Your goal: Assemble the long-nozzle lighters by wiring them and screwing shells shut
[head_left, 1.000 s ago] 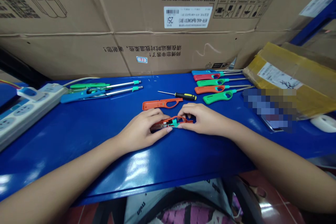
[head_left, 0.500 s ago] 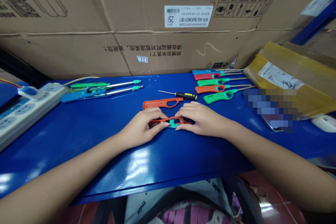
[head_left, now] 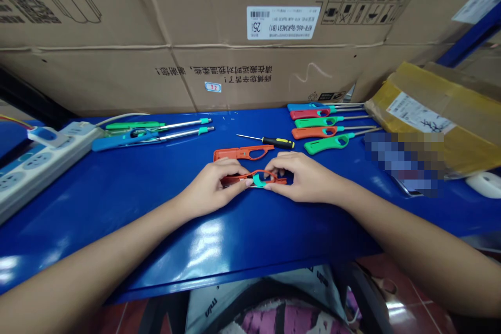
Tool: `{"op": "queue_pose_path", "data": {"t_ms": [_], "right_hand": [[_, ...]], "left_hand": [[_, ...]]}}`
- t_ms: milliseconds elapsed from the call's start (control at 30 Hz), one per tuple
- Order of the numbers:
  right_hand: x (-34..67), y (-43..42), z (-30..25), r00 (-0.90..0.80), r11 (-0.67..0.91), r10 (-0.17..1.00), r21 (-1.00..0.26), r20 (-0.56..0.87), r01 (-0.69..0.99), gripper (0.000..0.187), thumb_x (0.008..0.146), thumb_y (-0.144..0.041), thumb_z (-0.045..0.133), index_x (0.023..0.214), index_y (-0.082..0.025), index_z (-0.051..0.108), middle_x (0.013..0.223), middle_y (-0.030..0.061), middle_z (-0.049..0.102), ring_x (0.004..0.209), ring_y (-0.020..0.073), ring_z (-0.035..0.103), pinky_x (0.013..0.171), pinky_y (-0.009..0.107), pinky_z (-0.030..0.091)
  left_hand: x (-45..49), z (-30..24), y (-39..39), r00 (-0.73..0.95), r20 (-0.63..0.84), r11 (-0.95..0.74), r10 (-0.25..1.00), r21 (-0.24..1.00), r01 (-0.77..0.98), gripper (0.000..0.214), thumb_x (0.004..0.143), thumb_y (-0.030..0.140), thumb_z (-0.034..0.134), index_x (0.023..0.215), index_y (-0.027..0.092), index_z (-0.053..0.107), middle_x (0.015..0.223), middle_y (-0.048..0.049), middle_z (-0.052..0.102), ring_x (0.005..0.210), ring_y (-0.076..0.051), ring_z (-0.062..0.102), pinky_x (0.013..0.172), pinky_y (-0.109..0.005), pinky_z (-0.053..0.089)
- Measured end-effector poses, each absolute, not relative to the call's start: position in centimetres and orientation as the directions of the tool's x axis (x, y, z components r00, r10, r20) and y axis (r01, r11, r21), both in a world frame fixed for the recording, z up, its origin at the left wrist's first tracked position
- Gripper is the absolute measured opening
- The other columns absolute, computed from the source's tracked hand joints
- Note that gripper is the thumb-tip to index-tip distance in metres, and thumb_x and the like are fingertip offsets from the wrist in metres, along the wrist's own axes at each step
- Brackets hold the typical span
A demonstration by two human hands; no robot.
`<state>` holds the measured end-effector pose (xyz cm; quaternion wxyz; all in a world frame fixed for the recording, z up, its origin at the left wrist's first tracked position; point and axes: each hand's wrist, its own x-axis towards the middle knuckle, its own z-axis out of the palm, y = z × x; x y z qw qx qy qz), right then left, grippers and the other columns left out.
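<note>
My left hand (head_left: pixel 213 188) and my right hand (head_left: pixel 305 177) both grip an opened orange lighter body (head_left: pixel 254 178) with a teal trigger, held low over the blue table (head_left: pixel 156 203). The left fingers pinch its left end, the right fingers its right end. Just behind it lies a separate orange lighter shell half (head_left: pixel 242 154). A black and yellow screwdriver (head_left: pixel 270 141) rests a little farther back.
A row of several coloured long-nose lighters (head_left: pixel 323 128) lies at the back right, two more lighters (head_left: pixel 148 133) at the back left. A white power strip (head_left: pixel 35 156) sits far left, a taped parcel (head_left: pixel 438 115) at right, large cardboard boxes (head_left: pixel 235 36) behind.
Both hands turned the orange lighter body slightly and lifted it a little; the teal trigger shows more clearly now. Nothing else moved.
</note>
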<state>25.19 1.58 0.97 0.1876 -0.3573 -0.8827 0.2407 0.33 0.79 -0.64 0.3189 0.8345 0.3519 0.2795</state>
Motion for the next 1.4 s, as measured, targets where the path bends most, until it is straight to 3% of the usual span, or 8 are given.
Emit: {"op": "queue_pose_path", "data": {"t_ms": [167, 333, 533, 700, 800, 867, 1000, 1400], "right_hand": [[25.6, 1.8, 1.4, -0.712, 0.63, 0.695, -0.565, 0.102, 0.534, 0.013, 0.088, -0.031, 0.071, 0.089, -0.017, 0.07, 0.081, 0.0026, 0.065, 0.077, 0.0161, 0.058, 0.072, 0.028, 0.044], [25.9, 2.2, 1.8, -0.715, 0.641, 0.692, -0.539, 0.097, 0.547, 0.016, 0.089, -0.031, 0.071, 0.1, -0.02, 0.073, 0.085, 0.0025, 0.067, 0.083, 0.0174, 0.06, 0.078, 0.03, 0.044], [27.1, 2.5, 2.2, -0.669, 0.581, 0.74, -0.576, 0.077, 0.575, 0.033, 0.086, -0.045, 0.071, 0.108, -0.02, 0.066, 0.098, 0.0048, 0.066, 0.09, 0.0192, 0.06, 0.081, 0.031, 0.046], [28.8, 2.6, 3.7, -0.677, 0.553, 0.722, -0.469, -0.143, 0.689, 0.031, 0.081, -0.044, 0.074, 0.099, -0.021, 0.062, 0.098, 0.004, 0.065, 0.083, 0.0191, 0.057, 0.071, 0.03, 0.044], [29.2, 2.6, 4.2, -0.688, 0.549, 0.694, -0.46, -0.215, 0.698, 0.015, 0.086, -0.033, 0.068, 0.094, -0.02, 0.065, 0.098, 0.0044, 0.067, 0.083, 0.0182, 0.059, 0.07, 0.029, 0.044], [29.2, 2.7, 4.3, -0.7, 0.544, 0.68, -0.491, -0.216, 0.68, 0.007, 0.088, -0.027, 0.063, 0.09, -0.02, 0.066, 0.092, 0.0035, 0.068, 0.079, 0.0168, 0.06, 0.068, 0.028, 0.044], [29.2, 2.8, 4.0, -0.693, 0.544, 0.707, -0.519, -0.138, 0.659, 0.009, 0.09, -0.022, 0.059, 0.09, -0.02, 0.068, 0.088, 0.003, 0.07, 0.074, 0.0159, 0.062, 0.064, 0.027, 0.043], [29.0, 3.5, 2.7, -0.754, 0.662, 0.657, -0.464, -0.02, 0.589, 0.008, 0.089, -0.015, 0.066, 0.089, -0.02, 0.073, 0.089, 0.0021, 0.071, 0.08, 0.0159, 0.064, 0.072, 0.027, 0.045]], "left_hand": [[0.2, -0.7, 0.8, 0.606, 0.241, -0.575, 0.758, 0.685, 0.447, 0.025, 0.097, 0.035, 0.06, 0.111, 0.022, 0.076, 0.096, -0.0059, 0.066, 0.088, -0.018, 0.061, 0.076, -0.031, 0.051], [0.1, -0.5, 0.8, 0.676, 0.271, -0.691, 0.686, 0.533, 0.488, 0.03, 0.103, 0.028, 0.048, 0.124, 0.024, 0.07, 0.112, -0.0069, 0.064, 0.109, -0.022, 0.057, 0.099, -0.041, 0.044], [-0.5, -0.5, 1.1, 0.677, 0.351, -0.733, 0.647, 0.53, 0.426, 0.034, 0.099, 0.026, 0.056, 0.132, 0.022, 0.063, 0.122, -0.0088, 0.062, 0.117, -0.022, 0.058, 0.105, -0.041, 0.046], [-1.0, -0.5, 1.3, 0.753, 0.337, -0.801, 0.565, 0.444, 0.402, 0.039, 0.096, 0.023, 0.058, 0.135, 0.022, 0.061, 0.128, -0.0094, 0.062, 0.121, -0.023, 0.058, 0.104, -0.041, 0.047], [-1.1, -0.3, 1.3, 0.802, 0.303, -0.842, 0.514, 0.353, 0.407, 0.037, 0.1, 0.023, 0.054, 0.136, 0.023, 0.061, 0.132, -0.0092, 0.062, 0.122, -0.023, 0.058, 0.104, -0.041, 0.047], [-1.0, -0.2, 1.3, 0.818, 0.292, -0.86, 0.495, 0.299, 0.414, 0.036, 0.102, 0.024, 0.051, 0.136, 0.023, 0.062, 0.133, -0.0096, 0.062, 0.122, -0.024, 0.058, 0.104, -0.043, 0.047], [-0.9, 0.3, 1.3, 0.832, 0.257, -0.866, 0.493, 0.237, 0.44, 0.037, 0.103, 0.026, 0.047, 0.138, 0.024, 0.06, 0.134, -0.0098, 0.062, 0.12, -0.025, 0.059, 0.102, -0.045, 0.049], [-0.8, 0.2, 1.2, 0.829, 0.257, -0.864, 0.496, 0.235, 0.444, 0.034, 0.104, 0.025, 0.047, 0.134, 0.023, 0.062, 0.127, -0.0091, 0.064, 0.111, -0.023, 0.061, 0.097, -0.041, 0.051]]}}
